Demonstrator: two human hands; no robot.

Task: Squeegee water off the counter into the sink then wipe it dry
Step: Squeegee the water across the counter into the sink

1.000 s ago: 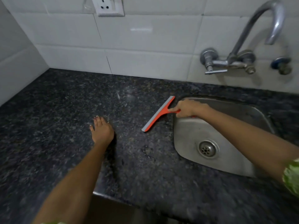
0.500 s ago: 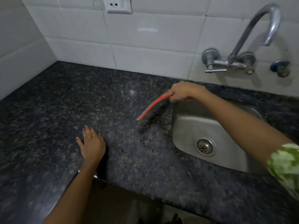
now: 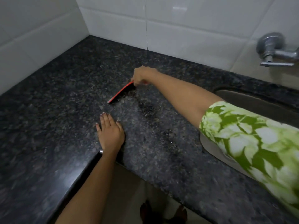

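Note:
A red squeegee stands with its blade on the dark speckled counter, left of the steel sink. My right hand is closed around its handle, arm stretched across the counter. A wet dark patch lies just right of the blade, with smaller drops nearer the front edge. My left hand lies flat on the counter near the front edge, fingers apart, holding nothing. My green flowered sleeve hides most of the sink.
White tiled walls meet in a corner at the back left. A metal tap valve sticks out of the wall above the sink at the right. The counter's front edge steps back below my left wrist; feet show on the floor underneath.
My right hand carried the squeegee from the sink's rim leftward and farther back onto the counter. My view swung left, so the spout and most of the sink left the frame.

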